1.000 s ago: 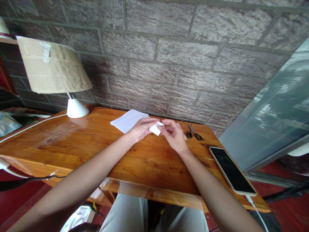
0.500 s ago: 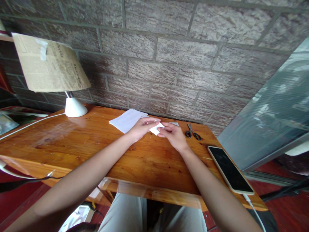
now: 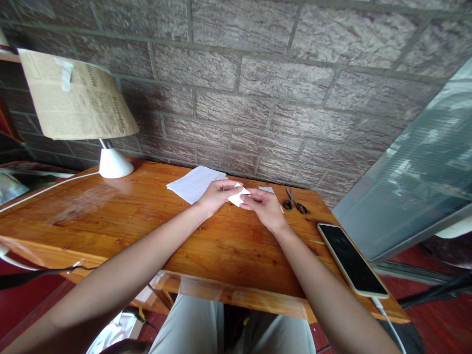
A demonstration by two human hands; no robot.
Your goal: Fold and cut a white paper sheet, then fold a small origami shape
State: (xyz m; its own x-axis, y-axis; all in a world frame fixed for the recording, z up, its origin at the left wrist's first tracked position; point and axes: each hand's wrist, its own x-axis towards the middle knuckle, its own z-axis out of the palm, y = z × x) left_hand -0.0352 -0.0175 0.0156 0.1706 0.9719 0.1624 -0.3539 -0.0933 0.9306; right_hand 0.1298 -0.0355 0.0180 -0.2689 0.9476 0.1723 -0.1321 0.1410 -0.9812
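Observation:
Both of my hands meet over the far middle of the wooden table (image 3: 155,231). A small folded piece of white paper (image 3: 237,196) is pinched between them. My left hand (image 3: 216,195) grips its left side with curled fingers. My right hand (image 3: 263,206) holds its right edge between thumb and fingertips. Most of the paper is hidden by my fingers. A stack of white sheets (image 3: 191,183) lies just behind my left hand.
Small black scissors (image 3: 295,202) and a paper scrap (image 3: 266,189) lie right of my hands. A phone (image 3: 351,259) on a cable rests near the right edge. A lamp (image 3: 110,162) with a newspaper shade stands back left, by the brick wall.
My hands have shifted slightly on the folded paper and my right fingers have closed in on its edge. The view moved a little; nothing else on the table changed.

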